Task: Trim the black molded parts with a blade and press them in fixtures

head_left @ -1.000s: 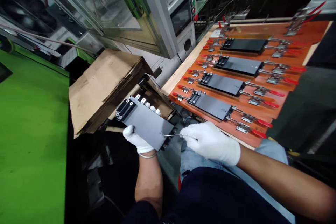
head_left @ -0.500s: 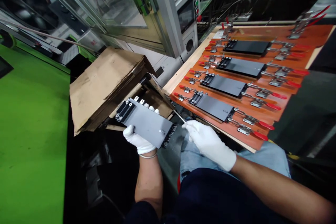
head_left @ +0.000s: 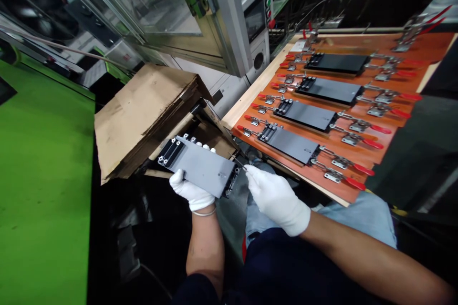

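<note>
In a white glove, my left hand [head_left: 193, 193] grips a flat grey plate [head_left: 202, 164] by its long sides, thumb on the near edge and fingertips showing past the far edge. The plate is tilted; black end pieces with small metal fittings sit at both its ends. My right hand [head_left: 275, 195], also gloved in white, is closed on a thin metal tool [head_left: 239, 162], whose exact kind is too small to tell. The tool's tip is near the plate's right end; whether it touches cannot be made out.
To the right stands an orange board [head_left: 300, 162] with several similar plates [head_left: 291, 144] between red-handled toggle clamps [head_left: 339, 169]. Stacked cardboard [head_left: 139, 109] lies at left, beside a green machine panel [head_left: 43, 190]. A framed machine door [head_left: 222, 33] rises behind.
My right hand has moved left, bringing the thin tool closer to the plate's right end. The plate in my left hand has shifted only slightly.
</note>
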A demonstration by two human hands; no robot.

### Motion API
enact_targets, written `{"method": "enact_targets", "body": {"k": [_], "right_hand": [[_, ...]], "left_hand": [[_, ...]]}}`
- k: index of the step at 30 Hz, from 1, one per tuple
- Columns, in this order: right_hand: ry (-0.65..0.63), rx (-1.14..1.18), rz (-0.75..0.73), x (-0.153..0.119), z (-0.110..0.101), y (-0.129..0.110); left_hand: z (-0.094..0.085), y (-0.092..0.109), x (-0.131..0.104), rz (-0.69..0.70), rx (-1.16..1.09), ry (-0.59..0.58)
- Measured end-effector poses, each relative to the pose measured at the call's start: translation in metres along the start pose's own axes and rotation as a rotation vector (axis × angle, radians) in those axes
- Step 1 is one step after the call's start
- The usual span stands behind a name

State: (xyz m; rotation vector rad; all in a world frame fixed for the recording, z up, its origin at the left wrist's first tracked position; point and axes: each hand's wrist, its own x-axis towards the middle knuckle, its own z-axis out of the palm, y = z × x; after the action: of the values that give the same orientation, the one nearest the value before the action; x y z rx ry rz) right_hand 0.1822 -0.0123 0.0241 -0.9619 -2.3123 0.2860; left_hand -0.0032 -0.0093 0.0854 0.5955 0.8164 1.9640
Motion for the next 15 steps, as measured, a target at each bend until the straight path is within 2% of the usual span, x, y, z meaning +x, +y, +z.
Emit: {"method": "enact_targets", "body": {"k": [2,4,6,9,11,15], "right_hand": [[0.031,0.109,0.078,0.005,-0.002,-0.001],[0.025,0.311,0.234,0.016,-0.006,0.000],[-0.044,0.594,0.475,0.036,-0.007,0.006],[-0.106,0.964,0.817,0.080,0.001,0.029],[-0.088,1.057,0.914,0.115,0.013,0.049],[-0.005,1.130,0.970,0.186,0.037,0.073]], "left_hand": [[-0.001,0.000,0.000,0.006,-0.012,-0.004],[-0.004,0.001,0.000,0.015,-0.034,-0.007],[-0.011,0.003,0.000,0.007,-0.049,0.001],[-0.026,0.008,0.000,0.004,-0.065,0.044],[-0.035,0.014,0.000,0.007,-0.092,0.079],[-0.044,0.029,-0.003,-0.046,-0.177,0.101]]}}
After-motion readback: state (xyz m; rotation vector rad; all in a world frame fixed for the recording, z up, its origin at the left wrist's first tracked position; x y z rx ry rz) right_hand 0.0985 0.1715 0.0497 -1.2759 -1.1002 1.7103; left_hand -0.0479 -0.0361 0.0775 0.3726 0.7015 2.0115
